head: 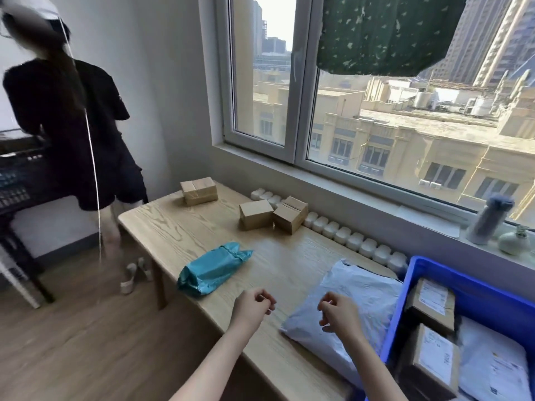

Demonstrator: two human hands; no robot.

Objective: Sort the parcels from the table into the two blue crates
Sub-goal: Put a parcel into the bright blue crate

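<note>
Parcels [256, 218] wait between picks: left hand [253, 309] and right hand [337, 314] hover loosely curled, empty, near the grey mailer [359, 296] lower right. Next, probably grip it for the blue crate [469, 285].

Looks like a flat to me, high up: wood floor [72, 342], plain wooden table [179, 227] under a big window [301, 111], radiator [347, 238] below it, cloth [385, 33] hung over the glass, flask [489, 221] and vase [511, 241] on the sill, rooftops outside.
</note>
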